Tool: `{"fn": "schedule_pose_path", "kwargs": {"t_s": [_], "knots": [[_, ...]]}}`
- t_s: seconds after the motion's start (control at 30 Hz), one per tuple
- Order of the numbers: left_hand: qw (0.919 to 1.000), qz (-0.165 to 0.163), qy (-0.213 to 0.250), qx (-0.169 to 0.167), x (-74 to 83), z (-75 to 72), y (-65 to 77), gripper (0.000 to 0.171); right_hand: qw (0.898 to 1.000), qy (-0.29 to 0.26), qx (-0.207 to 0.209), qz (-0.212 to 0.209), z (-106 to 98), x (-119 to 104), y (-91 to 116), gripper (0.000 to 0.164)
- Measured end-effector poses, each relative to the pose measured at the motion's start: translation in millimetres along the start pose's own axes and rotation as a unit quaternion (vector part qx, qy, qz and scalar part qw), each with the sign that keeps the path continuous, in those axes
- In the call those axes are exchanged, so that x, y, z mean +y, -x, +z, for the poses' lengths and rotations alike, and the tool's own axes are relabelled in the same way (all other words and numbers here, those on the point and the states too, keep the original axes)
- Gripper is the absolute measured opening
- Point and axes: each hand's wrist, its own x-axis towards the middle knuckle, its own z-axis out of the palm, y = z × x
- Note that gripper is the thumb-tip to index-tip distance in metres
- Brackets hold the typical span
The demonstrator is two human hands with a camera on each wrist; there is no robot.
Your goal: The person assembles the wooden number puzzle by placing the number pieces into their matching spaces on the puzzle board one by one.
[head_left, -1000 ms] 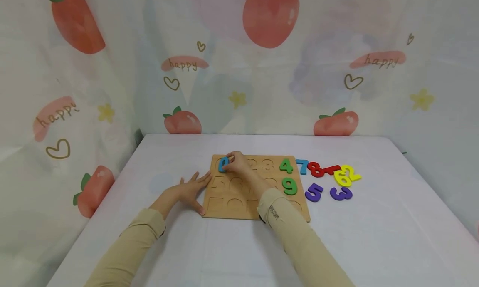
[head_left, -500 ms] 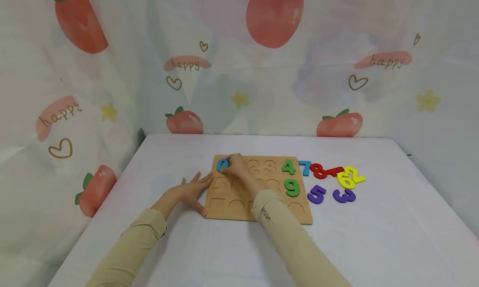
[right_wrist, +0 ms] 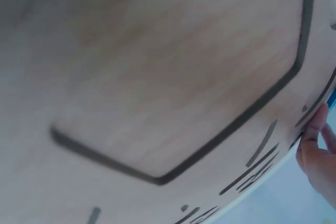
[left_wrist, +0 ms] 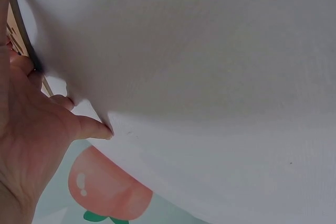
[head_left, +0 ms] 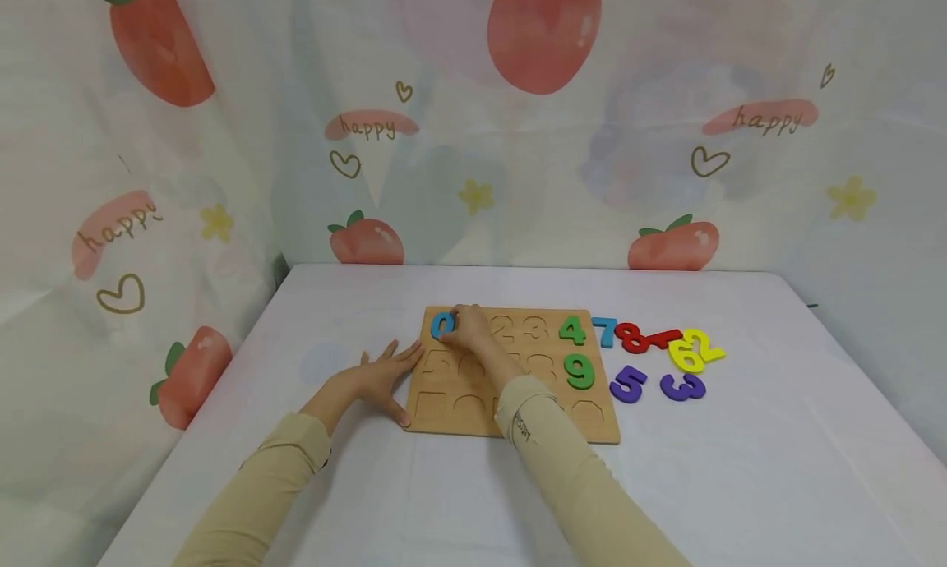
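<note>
A wooden number puzzle board (head_left: 462, 386) lies on the white table. At its top left corner is a blue number 0 (head_left: 436, 327), pinched at its right side by the thumb and fingers of my right hand (head_left: 472, 329). Only a sliver of blue shows beside the right hand (right_wrist: 317, 156) in the right wrist view. My left hand (head_left: 379, 380) rests with spread fingers along the board's left edge, thumb near the bottom corner. In the left wrist view the left hand (left_wrist: 39, 124) has its fingers by the board's edge. A green 4 (head_left: 572, 330) and green 9 (head_left: 579, 371) sit on the board's right side.
Right of the board lie a blue 7 (head_left: 607, 331), a red 8 (head_left: 632, 338), a red 1 (head_left: 661, 339), a purple 5 (head_left: 628, 384), a purple 3 (head_left: 683, 387) and overlapping yellow pieces (head_left: 688, 357). A patterned cloth (head_left: 459, 156) stands behind the table.
The blue 0 was tilted under the right fingers a second ago and now lies straighter at the top left recess. The left hand keeps its place at the board's edge; the view shifts slightly.
</note>
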Motion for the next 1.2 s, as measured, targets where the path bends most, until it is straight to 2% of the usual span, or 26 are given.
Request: {"fn": "schedule_pose_path", "kwargs": {"t_s": [0.03, 0.07, 0.23, 0.3, 0.37, 0.47, 0.53, 0.67, 0.8, 0.97, 1.2], "knots": [[1.0, 0.0, 0.0, 0.0, 0.5, -0.1, 0.1, 0.124, 1.0, -0.009, -0.011, 0.01, -6, -5, 4, 0.07], [1.0, 0.001, -0.001, 0.001, 0.6, 0.0, 0.2, 0.124, 0.999, -0.02, -0.021, 0.02, -2, 1, 0, 0.072], [1.0, -0.001, -0.007, 0.001, 1.6, -0.2, -0.1, 0.124, 0.995, -0.067, -0.055, 0.057, -39, -33, 32, 0.075], [1.0, -0.001, -0.007, 0.0, 2.0, -0.5, -0.8, 0.124, 0.994, -0.101, -0.039, 0.017, -40, -24, 35, 0.073], [1.0, 0.001, -0.006, 0.0, 2.5, -0.8, -1.7, 0.124, 0.989, -0.142, -0.048, 0.013, -48, -22, 40, 0.069], [1.0, 0.003, -0.003, 0.001, 2.8, -1.1, -2.6, 0.124, 0.982, -0.18, -0.051, -0.008, -71, -34, 57, 0.05], [1.0, 0.001, -0.002, 0.002, 2.4, -0.9, -2.6, 0.124, 0.983, -0.175, -0.056, 0.004, -96, -56, 76, 0.035], [1.0, -0.001, -0.004, 0.007, 0.3, 1.5, -2.1, 0.125, 0.989, -0.14, -0.021, -0.033, -119, -66, 97, 0.021], [1.0, -0.003, -0.005, 0.007, -1.5, 3.4, -1.3, 0.126, 0.992, -0.117, -0.007, -0.043, -136, -60, 106, 0.02], [0.9999, -0.003, -0.003, 0.01, -0.8, 2.0, -1.1, 0.126, 0.995, -0.079, 0.006, -0.065, -158, -37, 110, 0.017], [0.9999, -0.002, -0.009, 0.002, 0.0, 1.4, -2.4, 0.126, 0.997, -0.057, 0.032, -0.04, -190, -11, 123, 0.016]]}}
